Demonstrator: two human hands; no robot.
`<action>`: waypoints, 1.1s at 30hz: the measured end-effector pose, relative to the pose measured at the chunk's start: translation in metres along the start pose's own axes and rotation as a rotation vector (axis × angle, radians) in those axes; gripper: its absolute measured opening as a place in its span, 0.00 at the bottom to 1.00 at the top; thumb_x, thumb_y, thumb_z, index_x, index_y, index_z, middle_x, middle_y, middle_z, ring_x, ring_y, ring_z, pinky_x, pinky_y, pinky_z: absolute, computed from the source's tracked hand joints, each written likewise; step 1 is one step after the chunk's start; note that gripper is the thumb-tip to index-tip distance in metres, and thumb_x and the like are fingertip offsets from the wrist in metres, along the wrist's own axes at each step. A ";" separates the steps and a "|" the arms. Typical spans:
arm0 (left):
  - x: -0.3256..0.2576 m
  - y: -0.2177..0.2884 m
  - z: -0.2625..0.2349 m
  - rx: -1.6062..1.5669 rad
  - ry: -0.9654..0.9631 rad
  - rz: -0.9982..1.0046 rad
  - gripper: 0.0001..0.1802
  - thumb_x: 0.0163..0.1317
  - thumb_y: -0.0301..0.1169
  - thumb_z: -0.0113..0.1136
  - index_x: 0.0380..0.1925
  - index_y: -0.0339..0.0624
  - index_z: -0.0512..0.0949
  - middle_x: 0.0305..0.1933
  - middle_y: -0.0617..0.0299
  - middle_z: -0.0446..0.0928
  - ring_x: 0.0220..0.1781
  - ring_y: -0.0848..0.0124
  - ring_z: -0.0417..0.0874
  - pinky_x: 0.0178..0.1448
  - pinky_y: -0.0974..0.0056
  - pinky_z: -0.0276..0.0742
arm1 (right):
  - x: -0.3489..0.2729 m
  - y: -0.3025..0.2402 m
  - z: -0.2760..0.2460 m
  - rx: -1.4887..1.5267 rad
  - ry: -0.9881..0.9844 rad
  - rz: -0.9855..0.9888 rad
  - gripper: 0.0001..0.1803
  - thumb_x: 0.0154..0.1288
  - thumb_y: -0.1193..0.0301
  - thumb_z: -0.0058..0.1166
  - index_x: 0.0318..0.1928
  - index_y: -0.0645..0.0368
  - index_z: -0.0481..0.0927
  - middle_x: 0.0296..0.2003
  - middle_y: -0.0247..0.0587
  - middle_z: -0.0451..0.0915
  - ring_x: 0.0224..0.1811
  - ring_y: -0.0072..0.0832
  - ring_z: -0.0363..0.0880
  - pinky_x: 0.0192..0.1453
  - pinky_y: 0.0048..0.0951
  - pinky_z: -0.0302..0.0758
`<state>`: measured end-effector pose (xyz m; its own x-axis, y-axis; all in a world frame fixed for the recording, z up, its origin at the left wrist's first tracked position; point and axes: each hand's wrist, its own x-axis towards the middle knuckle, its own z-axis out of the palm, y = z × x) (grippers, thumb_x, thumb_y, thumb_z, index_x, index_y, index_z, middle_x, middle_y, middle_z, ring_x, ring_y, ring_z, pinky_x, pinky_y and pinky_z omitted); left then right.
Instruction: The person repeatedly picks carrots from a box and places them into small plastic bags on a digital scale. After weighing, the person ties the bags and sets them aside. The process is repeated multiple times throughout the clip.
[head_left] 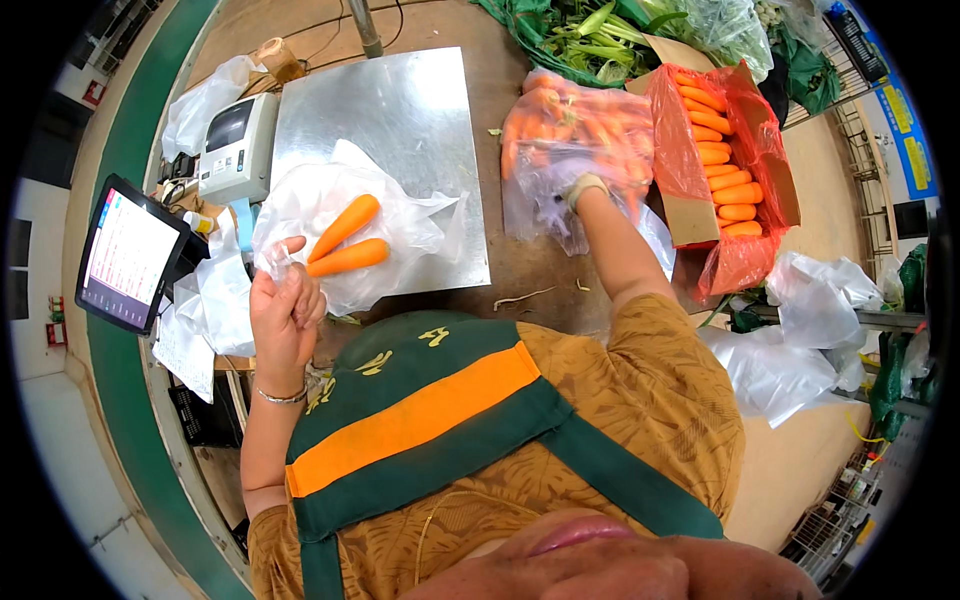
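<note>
On the metal plate [380, 110], left of centre, two carrots [348, 257] lie side by side on a crumpled white bag [305, 205]; the bag, it appears, serves to keep them off the bare metal. The left hand [285, 300] is at the bag's near left edge, fingers curled in, with a fold of film seemingly pinched at the fingertips, which would steady the bag's edge.

The right hand [562, 203] reaches across the table [510, 285] to a clear bag of carrots [580, 115]. Film covers its fingers; how far open it is, and whether it grips a carrot, cannot be told.

Beside that bag stands an open carton [690, 218], its red lining [765, 150] spread outward, presumably for easy access to the stacked carrots inside.

Obstructions noted: the clear bag fills the space between plate and carton; leafy greens [600, 40] crowd the far edge; a printer [235, 150] and a tilted screen [130, 255] hem in the left side. Loose plastic bags [790, 340] hang at lower right.
</note>
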<state>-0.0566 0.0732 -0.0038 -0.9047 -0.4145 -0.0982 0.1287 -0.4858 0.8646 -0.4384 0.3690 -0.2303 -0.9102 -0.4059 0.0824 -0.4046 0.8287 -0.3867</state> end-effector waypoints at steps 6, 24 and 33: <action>-0.004 -0.001 -0.005 -0.062 0.005 -0.012 0.16 0.72 0.28 0.50 0.56 0.34 0.68 0.19 0.71 0.58 0.17 0.84 0.55 0.22 0.77 0.51 | -0.046 0.015 0.001 0.014 -0.261 0.096 0.25 0.57 0.63 0.57 0.57 0.50 0.77 0.56 0.54 0.75 0.56 0.50 0.75 0.61 0.45 0.71; -0.012 0.007 -0.019 -0.105 -0.089 -0.032 0.13 0.72 0.27 0.49 0.53 0.33 0.70 0.19 0.70 0.59 0.16 0.83 0.54 0.21 0.76 0.51 | -0.204 -0.029 -0.004 -0.231 -0.150 0.025 0.26 0.55 0.70 0.58 0.57 0.42 0.75 0.56 0.51 0.71 0.53 0.52 0.75 0.52 0.49 0.76; -0.019 0.019 -0.032 0.005 -0.057 -0.014 0.12 0.73 0.27 0.47 0.52 0.33 0.71 0.19 0.71 0.57 0.16 0.83 0.53 0.20 0.76 0.50 | -0.252 -0.013 -0.103 1.625 -0.503 0.621 0.33 0.55 0.66 0.63 0.61 0.60 0.69 0.50 0.51 0.76 0.44 0.38 0.80 0.47 0.36 0.78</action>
<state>-0.0241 0.0474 -0.0014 -0.9282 -0.3630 -0.0822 0.1140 -0.4876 0.8656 -0.2125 0.5002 -0.1515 -0.6432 -0.5384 -0.5444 0.7082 -0.1479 -0.6904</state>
